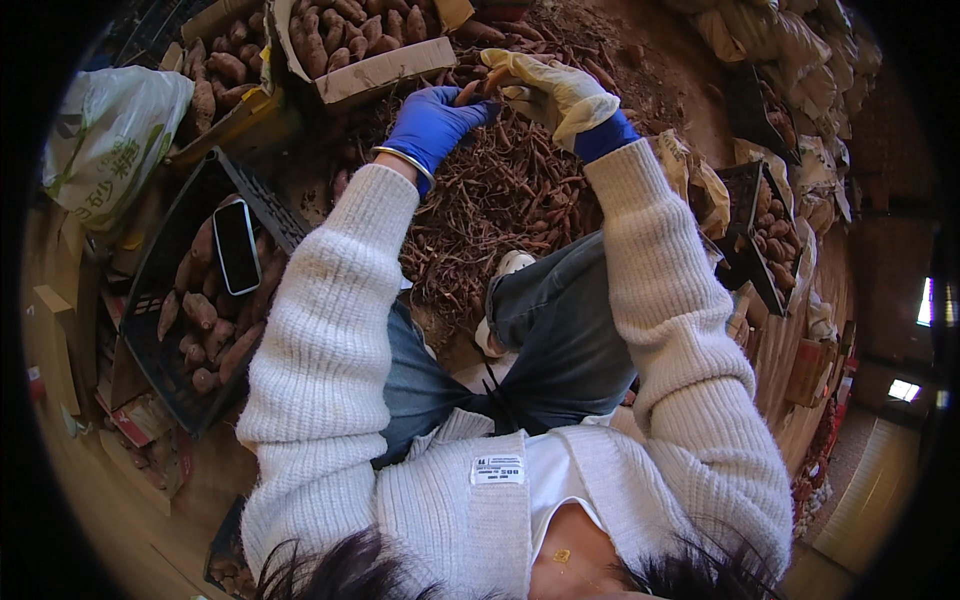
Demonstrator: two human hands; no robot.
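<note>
My left hand (428, 128), in a blue glove, has its fingers closed around one end of a slender sweet potato (466, 94). At the other end, my right hand (562, 96) is closed on it too, wearing a pale yellow work glove over a blue one. Both hands are close together above a heap of thin roots and small sweet potatoes (500, 205) on the ground. My fingers cover part of the held sweet potato, so its full length is hidden.
A cardboard box (388, 72) of sweet potatoes stands beyond my left hand. At left are a black crate (165, 350) with a phone (237, 247) on its sweet potatoes and a white plastic bag (115, 140). Another black crate (742, 215) and several sacks (770, 45) line the right.
</note>
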